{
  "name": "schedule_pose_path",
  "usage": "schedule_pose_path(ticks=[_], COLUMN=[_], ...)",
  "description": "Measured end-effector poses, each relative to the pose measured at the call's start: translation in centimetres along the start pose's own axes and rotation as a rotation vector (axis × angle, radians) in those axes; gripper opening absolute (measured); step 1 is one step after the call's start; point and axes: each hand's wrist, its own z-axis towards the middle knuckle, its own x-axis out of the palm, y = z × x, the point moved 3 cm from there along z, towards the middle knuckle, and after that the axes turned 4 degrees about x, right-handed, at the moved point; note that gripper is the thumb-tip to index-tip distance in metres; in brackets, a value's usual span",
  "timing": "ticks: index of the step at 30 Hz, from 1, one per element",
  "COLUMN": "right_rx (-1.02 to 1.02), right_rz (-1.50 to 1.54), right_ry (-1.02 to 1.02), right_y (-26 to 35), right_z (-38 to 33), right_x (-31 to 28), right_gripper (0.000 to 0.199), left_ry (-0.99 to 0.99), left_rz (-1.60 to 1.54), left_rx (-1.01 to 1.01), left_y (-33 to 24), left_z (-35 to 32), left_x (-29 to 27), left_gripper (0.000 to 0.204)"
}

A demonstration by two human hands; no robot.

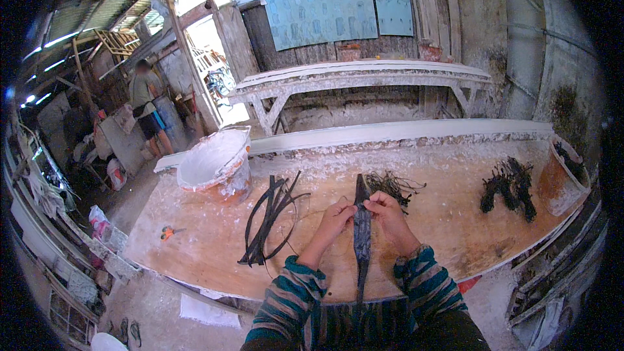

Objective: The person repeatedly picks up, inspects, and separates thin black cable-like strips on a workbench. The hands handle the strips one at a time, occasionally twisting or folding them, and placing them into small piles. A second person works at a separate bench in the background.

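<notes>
Both my hands meet over the near middle of the wooden table, pinching a flat black strip [362, 244] by its edges. The strip looks like rubber, but I cannot be sure. Its pointed top stands beyond my fingers, and its long tail hangs toward my lap. My left hand [335, 221] grips the left edge, with thumb and fingers pressed together. On the other edge, my right hand [389, 216] does the same. A loose pile of long black strips [268, 221] lies left of my hands. Just beyond my right hand sits a tangle of thin dark strands [396, 188].
A white-crusted orange bucket [231, 179] stands at the table's far left, near small orange-handled scissors [170, 232]. Dark stringy bundles [510, 185] lie at right beside another orange bucket [562, 185]. A white-coated bench [364, 77] stands behind; a person [146, 101] is at far left.
</notes>
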Motion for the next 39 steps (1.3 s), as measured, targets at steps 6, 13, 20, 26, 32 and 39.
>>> schedule_pose_path(ticks=[6,13,20,26,32,39], right_rx=[0.032,0.091,0.026,-0.034,0.030,-0.018], right_rz=[-0.165,0.051,0.051,-0.016,0.287,0.151], right_ry=[0.035,0.028,0.059,-0.008,0.032,-0.008], right_y=[-1.2,-0.4,0.4,0.7,1.0,0.9], right_z=[0.6,-0.1,-0.4,-0.2,-0.6,-0.2], right_x=[-0.6,0.4,1.0,0.8,1.5,0.5], right_gripper=[0.008,0.007,0.006,0.009,0.010,0.014], left_ry=[-0.164,-0.110,-0.050,0.024,0.062,0.084], left_rz=[0.077,-0.333,-0.414,-0.283,-0.359,-0.252], left_rx=[0.102,-0.097,-0.134,-0.167,-0.084,-0.041], left_y=[-0.9,0.3,0.2,0.6,-0.1,-0.2], left_z=[-0.1,0.1,-0.1,-0.2,-0.4,-0.3], left_x=[0.0,-0.2,-0.1,0.3,0.6,0.5], left_gripper=[0.010,0.010,0.007,0.007,0.009,0.012])
